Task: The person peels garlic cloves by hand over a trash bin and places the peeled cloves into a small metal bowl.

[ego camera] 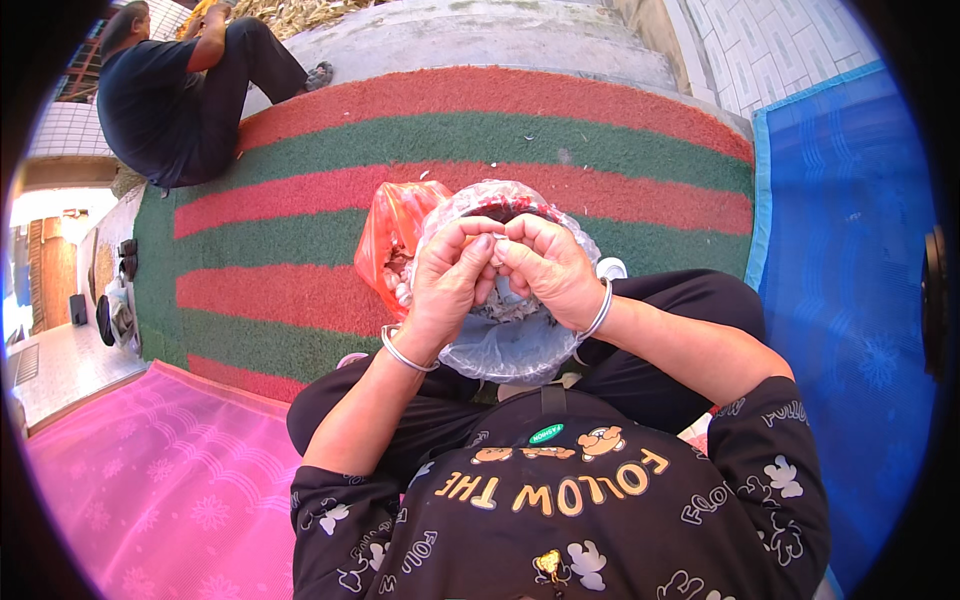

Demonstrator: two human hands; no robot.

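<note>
Above a round container lined with clear plastic (517,352), my left hand (454,277) and my right hand (547,270) meet fingertip to fingertip. Both pinch a small pale piece (498,238), possibly a garlic clove; the fingers hide most of it. Pale, papery scraps (514,306) lie inside the container beneath my hands. Touching the container on the left, an open red plastic bag (381,225) holds whitish bulbs (403,291) that look like garlic, along with dry skins. A silver bangle circles each wrist.
Red and green striped carpet (277,300) lies around the container. A person in dark clothes (165,105) sits at the upper left, near a heap of dry husks (289,15). Pink mesh (172,487) spreads at the lower left, blue mesh (840,300) at the right. Concrete steps (487,37) rise beyond the carpet.
</note>
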